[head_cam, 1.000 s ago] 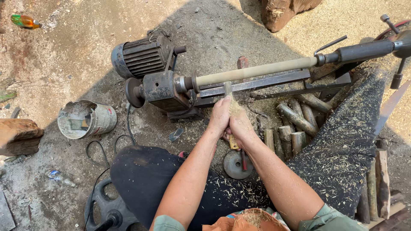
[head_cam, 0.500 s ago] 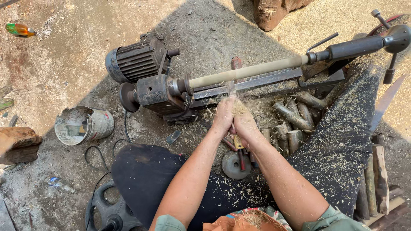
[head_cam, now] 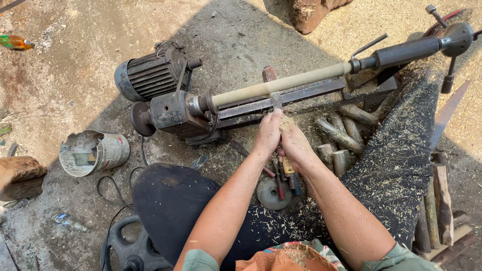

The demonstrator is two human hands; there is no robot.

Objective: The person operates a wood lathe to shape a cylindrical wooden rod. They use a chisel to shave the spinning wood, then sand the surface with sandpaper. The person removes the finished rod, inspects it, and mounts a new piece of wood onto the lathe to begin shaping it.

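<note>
A pale wooden rod [head_cam: 281, 84] is mounted lengthwise in a small metal lathe [head_cam: 175, 113] on the ground. Both hands grip one turning chisel [head_cam: 277, 100], whose blade rests against the rod's near side. My left hand [head_cam: 268, 133] holds it closer to the blade. My right hand [head_cam: 296, 148] wraps the wooden handle just behind. Fine wood shavings cling to the fingers and cover my dark trousers.
An electric motor [head_cam: 150, 75] sits behind the lathe head. A dented metal can [head_cam: 93, 153] stands at left, a wooden block [head_cam: 20, 175] beyond it. Cut wood billets [head_cam: 341, 135] lie under the lathe bed, planks [head_cam: 439, 200] at right. Spare tools [head_cam: 281, 183] lie by a metal disc.
The view has shifted slightly. Both hands stay on the chisel and have slid a little to the right along the rod; more shavings sit on them.
</note>
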